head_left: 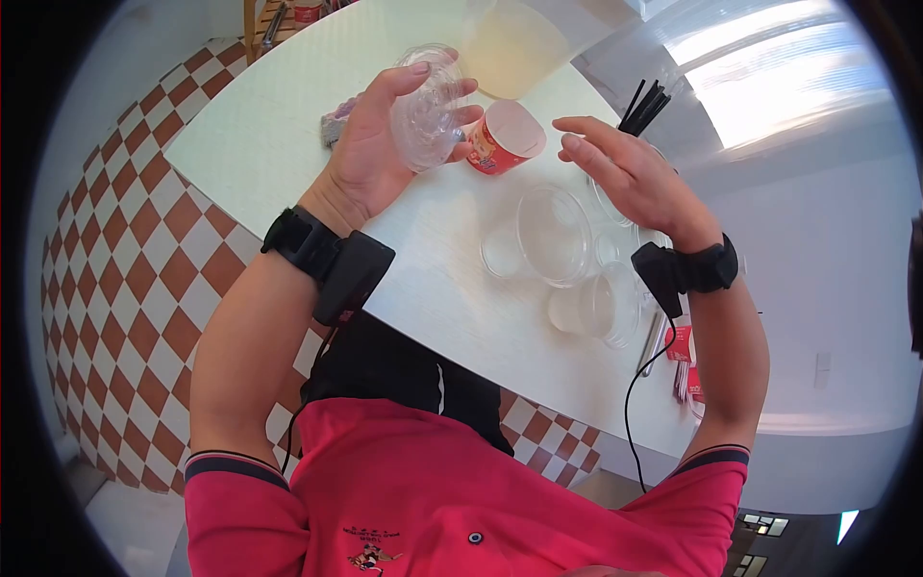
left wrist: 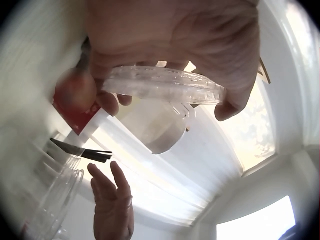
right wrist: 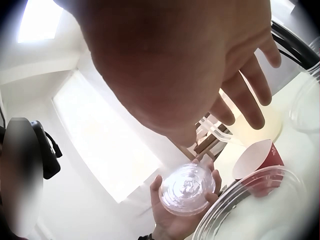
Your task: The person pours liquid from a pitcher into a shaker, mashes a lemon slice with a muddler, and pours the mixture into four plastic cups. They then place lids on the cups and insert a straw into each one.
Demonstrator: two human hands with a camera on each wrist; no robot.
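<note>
My left hand (head_left: 370, 144) holds a clear round plastic lid (head_left: 426, 115) by its rim, thumb on one side and fingers on the other, above the white table. In the left wrist view the lid (left wrist: 165, 84) shows edge-on under the palm of the left hand (left wrist: 175, 35). A red and white paper cup (head_left: 495, 144) stands just right of the left fingertips. My right hand (head_left: 639, 178) hovers right of the cup with fingers extended, holding nothing; in the right wrist view the right hand (right wrist: 170, 65) is close to the camera.
Several clear plastic cups and lids (head_left: 555, 236) stand on the table (head_left: 433, 260) before the right hand. A pale yellowish container (head_left: 514, 48) is at the back, black straws (head_left: 646, 108) at the back right. Red packets (head_left: 683, 344) lie near the right forearm.
</note>
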